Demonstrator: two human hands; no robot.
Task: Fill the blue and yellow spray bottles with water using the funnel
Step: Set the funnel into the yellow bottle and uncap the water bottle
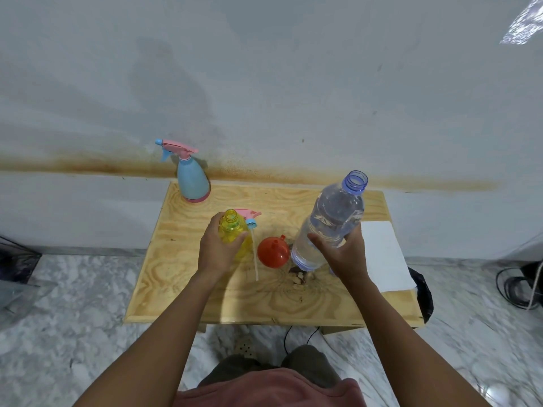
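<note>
My left hand (pixel 217 251) grips the yellow spray bottle (pixel 232 227), which stands upright with its neck uncapped. Its pink and blue spray head (pixel 249 217) lies on the table just behind it, its white tube running toward me. My right hand (pixel 343 254) holds a large clear water bottle (pixel 329 224) with an uncapped blue neck, tilted a little to the right. The red funnel (pixel 273 252) lies upside down on the wooden table (pixel 205 298) between the two bottles. The blue spray bottle (pixel 192 177), with its pink head on, stands at the table's far left corner.
A white cloth or paper sheet (pixel 385 257) covers the table's right edge. A stained wall rises right behind the table. A black bag (pixel 424 292) hangs off the right side, and cables lie on the marble floor at right.
</note>
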